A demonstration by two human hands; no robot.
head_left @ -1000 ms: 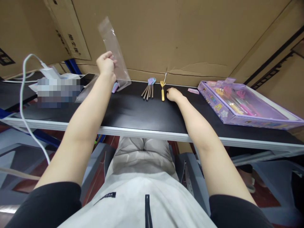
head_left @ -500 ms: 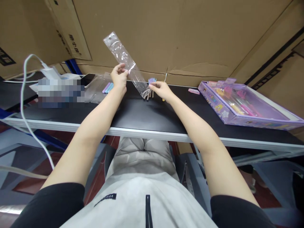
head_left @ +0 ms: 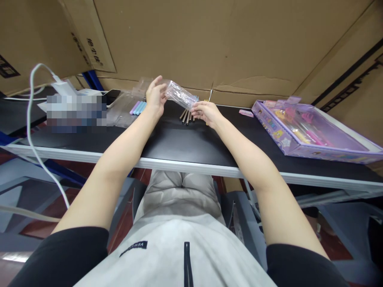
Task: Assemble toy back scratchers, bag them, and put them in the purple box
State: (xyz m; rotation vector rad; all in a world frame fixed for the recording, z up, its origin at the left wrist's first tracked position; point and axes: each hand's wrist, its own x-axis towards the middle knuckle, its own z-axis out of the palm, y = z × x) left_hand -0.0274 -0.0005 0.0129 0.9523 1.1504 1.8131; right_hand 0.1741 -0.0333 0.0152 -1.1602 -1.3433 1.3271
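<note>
A long clear plastic bag (head_left: 182,95) slants above the table between my hands. My right hand (head_left: 207,113) pinches its lower right end, with thumb and fingers closed on the film. At the bag's upper left part is my left hand (head_left: 156,97), its fingers apart and against the film; I see no firm grip there. Several dark-tipped, gold-brown pens (head_left: 186,116) lie below the bag, partly hidden by it and by my right hand. Yellow prongs (head_left: 206,100) show just behind that hand. Several purple and blue sticks (head_left: 138,107) lie left of my left hand.
More clear plastic bags (head_left: 121,109) lie at the left, near a phone (head_left: 111,95) and a white charger with cable (head_left: 62,87). To the right are a small pink piece (head_left: 246,113) and a purple open box (head_left: 317,152) with toppers and pens inside. Cardboard (head_left: 191,44) walls the back.
The bag's upper end has swung down and left, so it now lies flatter. My left hand has shifted slightly right, its fingers more spread. My right hand still pinches the lower end.
</note>
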